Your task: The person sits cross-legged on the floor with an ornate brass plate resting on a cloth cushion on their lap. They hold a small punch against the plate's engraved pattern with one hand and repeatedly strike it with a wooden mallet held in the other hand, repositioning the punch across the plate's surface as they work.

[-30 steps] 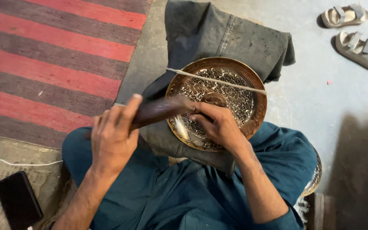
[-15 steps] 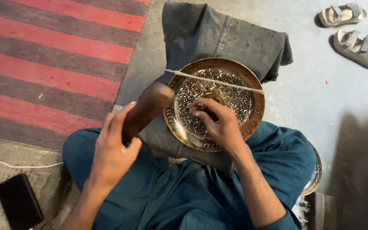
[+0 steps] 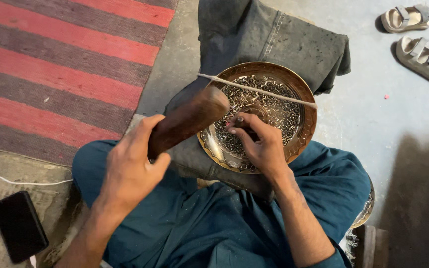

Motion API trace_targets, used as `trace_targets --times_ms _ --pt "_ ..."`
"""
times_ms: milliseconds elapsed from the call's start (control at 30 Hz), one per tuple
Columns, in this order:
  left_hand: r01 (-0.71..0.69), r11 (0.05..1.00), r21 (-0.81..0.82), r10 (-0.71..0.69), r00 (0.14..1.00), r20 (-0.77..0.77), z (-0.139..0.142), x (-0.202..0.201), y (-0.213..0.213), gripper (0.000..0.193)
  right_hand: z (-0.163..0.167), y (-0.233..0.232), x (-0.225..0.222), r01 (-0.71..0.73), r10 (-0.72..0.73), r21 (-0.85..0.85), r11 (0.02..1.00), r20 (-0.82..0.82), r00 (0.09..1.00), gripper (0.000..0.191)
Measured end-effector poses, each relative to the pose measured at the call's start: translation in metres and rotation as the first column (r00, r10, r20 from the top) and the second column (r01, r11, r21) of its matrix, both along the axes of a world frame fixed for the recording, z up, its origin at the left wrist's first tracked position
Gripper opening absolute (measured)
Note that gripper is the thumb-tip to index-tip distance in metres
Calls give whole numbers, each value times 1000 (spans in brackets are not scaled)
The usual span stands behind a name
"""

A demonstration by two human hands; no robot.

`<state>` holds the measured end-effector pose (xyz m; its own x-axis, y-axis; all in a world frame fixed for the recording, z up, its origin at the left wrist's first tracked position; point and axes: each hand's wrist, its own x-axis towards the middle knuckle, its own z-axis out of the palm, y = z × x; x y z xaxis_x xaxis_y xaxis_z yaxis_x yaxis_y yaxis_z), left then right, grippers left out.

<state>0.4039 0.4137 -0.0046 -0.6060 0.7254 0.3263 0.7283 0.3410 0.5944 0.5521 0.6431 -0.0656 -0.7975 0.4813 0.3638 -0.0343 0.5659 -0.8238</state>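
— What lies at the far left?

— A black rectangular phone (image 3: 20, 226) on the floor beside a white cable (image 3: 23, 181), with a red and brown striped rug (image 3: 60, 64) above them.

— And the left hand?

— The left hand (image 3: 131, 166) is clenched around the lower end of a dark brown wooden mallet (image 3: 187, 120). The mallet slants up and to the right from that grip, and its blunt head hangs just over the left rim of the round engraved brass plate (image 3: 294, 124).

— Where does the plate sit?

— On a dark grey folded cloth (image 3: 274, 39) over the person's lap, between the knees in teal fabric (image 3: 333, 183). A thin pale cord (image 3: 259, 91) runs across its upper half.

— The right hand?

— The right hand (image 3: 260, 144) rests on the plate's middle, fingers pinched on a small dark metal punch (image 3: 238, 120) that stands on the patterned surface. The punch's top is just to the right of the mallet head, close but apart.

— Further right?

— Two beige strapped sandals (image 3: 418, 39) on the grey concrete floor (image 3: 373, 99), well apart from the plate.
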Motion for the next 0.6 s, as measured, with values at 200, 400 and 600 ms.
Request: trace_targets --times_ms 200,400,600 --pt "-83 975 -206 8 940 -341 16 -4 11 71 -2 5 3 -4 4 65 998 1 1000 27" --pt "140 974 180 -143 990 1 15 -6 24 76 -5 10 5 -9 10 79 997 -6 1000 28" --pt "125 991 -37 -130 955 -268 12 -9 28 81 -8 15 6 -9 9 81 997 0 1000 22"
